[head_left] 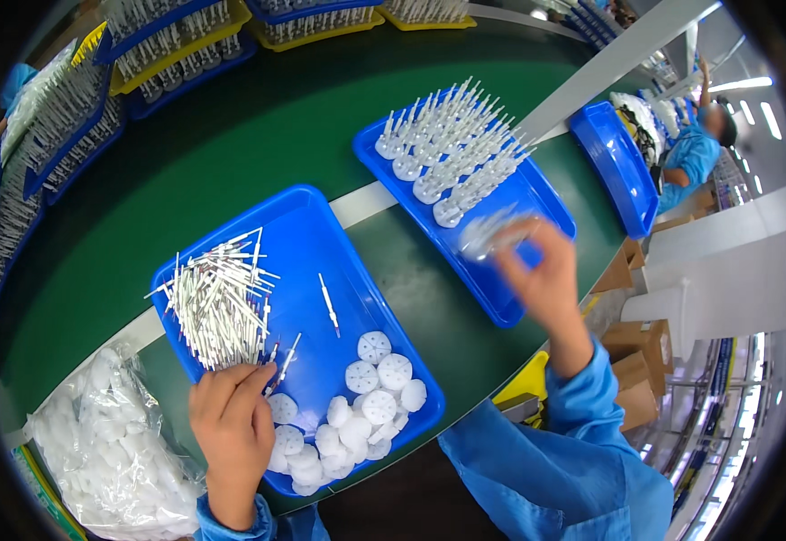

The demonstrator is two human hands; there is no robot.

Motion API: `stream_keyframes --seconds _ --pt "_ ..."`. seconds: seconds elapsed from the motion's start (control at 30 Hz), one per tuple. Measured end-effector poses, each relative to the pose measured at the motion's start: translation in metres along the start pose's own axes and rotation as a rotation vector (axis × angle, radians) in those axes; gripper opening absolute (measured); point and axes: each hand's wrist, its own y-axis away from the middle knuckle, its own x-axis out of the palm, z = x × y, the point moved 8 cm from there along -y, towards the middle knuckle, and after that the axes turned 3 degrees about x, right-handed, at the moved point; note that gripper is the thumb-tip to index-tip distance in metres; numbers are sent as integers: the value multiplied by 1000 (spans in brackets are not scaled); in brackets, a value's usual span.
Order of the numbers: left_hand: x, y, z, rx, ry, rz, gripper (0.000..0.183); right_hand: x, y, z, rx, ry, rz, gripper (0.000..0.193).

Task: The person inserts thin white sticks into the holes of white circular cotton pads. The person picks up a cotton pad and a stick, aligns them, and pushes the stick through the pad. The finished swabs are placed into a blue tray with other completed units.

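My left hand (231, 428) rests on the near blue tray (307, 225), fingertips pinching a thin white pin (282, 359) beside a heap of white pins (220, 302). White round discs (357, 410) lie in that tray's near corner. My right hand (542, 275), blurred by motion, holds an assembled white disc-and-pin piece (492, 236) over the near end of the second blue tray (510, 298). Rows of assembled pieces (452, 153) stand upright in that tray.
A clear bag of white discs (105, 442) lies at the lower left. Blue and yellow trays of assembled pieces (163, 45) line the far side of the green table. An empty blue tray (614, 162) sits far right, where another person (695, 149) in blue works. Cardboard boxes (645, 347) stand below right.
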Motion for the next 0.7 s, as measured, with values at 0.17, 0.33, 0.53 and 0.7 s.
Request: stream_keyframes --seconds 0.17,0.33,0.53,0.7 --pt "2 -5 -5 43 -19 12 35 -45 -28 -114 382 516 -107 25" --pt "0 -4 -4 20 -31 12 34 -37 -22 -113 374 577 -40 25" --pt "-4 8 -9 -28 89 80 37 -29 -31 -93 137 371 -10 17" --pt "3 24 -18 25 -32 259 36 -4 -3 9 -60 286 71 10"
